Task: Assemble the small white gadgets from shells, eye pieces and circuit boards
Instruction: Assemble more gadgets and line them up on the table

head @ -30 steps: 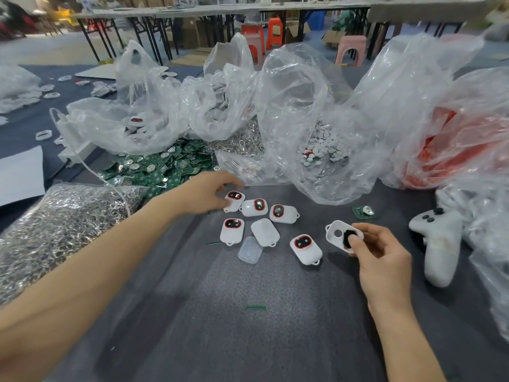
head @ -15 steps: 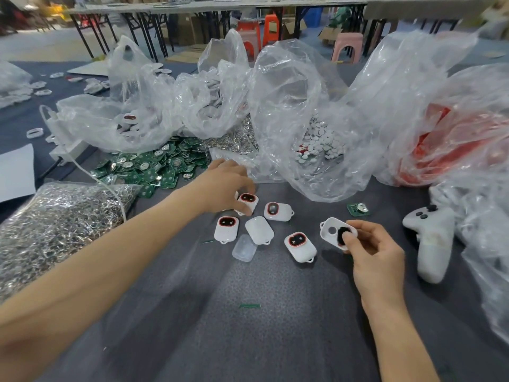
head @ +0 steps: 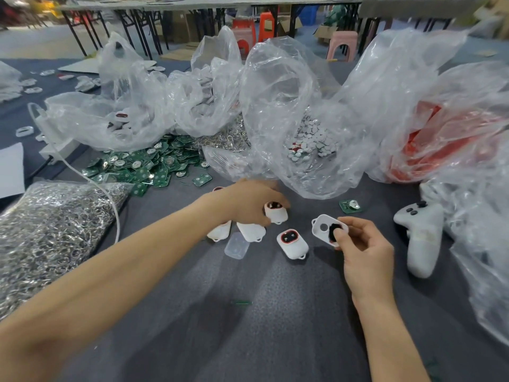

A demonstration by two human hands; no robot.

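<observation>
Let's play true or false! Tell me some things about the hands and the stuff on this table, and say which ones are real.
1. The right hand holds a white shell with a black piece against it. True.
2. The left hand holds nothing. False: it grips a small white gadget.
3. The green circuit boards lie in a loose pile on the grey cloth. True.
4. The white game controller is inside a plastic bag. False: it lies out on the grey cloth, and no hand touches it.
</observation>
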